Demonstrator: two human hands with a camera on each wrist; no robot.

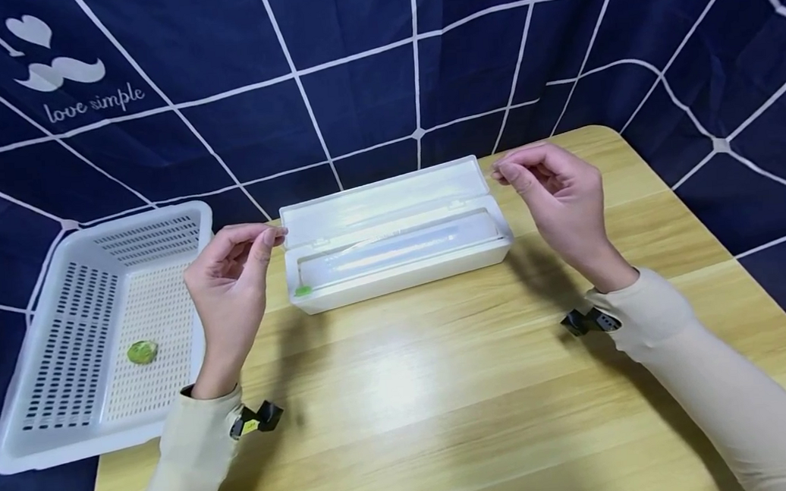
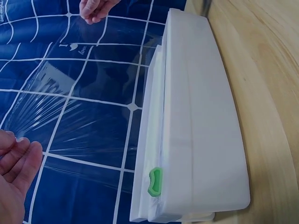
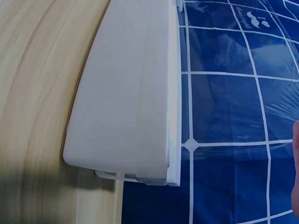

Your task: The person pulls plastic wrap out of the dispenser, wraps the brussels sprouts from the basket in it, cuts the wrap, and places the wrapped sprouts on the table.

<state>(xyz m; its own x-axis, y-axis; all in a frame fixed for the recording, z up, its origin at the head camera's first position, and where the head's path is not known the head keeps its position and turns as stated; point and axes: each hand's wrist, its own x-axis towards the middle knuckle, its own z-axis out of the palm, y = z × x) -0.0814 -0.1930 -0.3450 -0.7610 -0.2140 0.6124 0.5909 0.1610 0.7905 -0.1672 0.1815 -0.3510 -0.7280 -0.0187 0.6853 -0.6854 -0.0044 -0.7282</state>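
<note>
A long white cling film dispenser (image 1: pixel 405 276) stands on the table with its lid (image 1: pixel 383 200) tipped up at the back. Clear cling film (image 2: pixel 56 93) stretches between both hands, gathered into creases at the left fingertips in the left wrist view. My left hand (image 1: pixel 230 291) pinches one corner of it near the box's left end. Beyond the right end, my right hand (image 1: pixel 560 192) pinches the other corner. A green slide cutter (image 1: pixel 303 290) sits at the box's left front edge. In the right wrist view only a sliver of the right hand (image 3: pixel 295 172) shows.
A white plastic basket (image 1: pixel 24 446) stands left of the box, overlapping the table's left edge in the head view. Inside it lies a small round green piece (image 1: pixel 142 352). A dark blue gridded curtain (image 1: pixel 355 88) hangs behind the wooden table (image 1: pixel 405 412).
</note>
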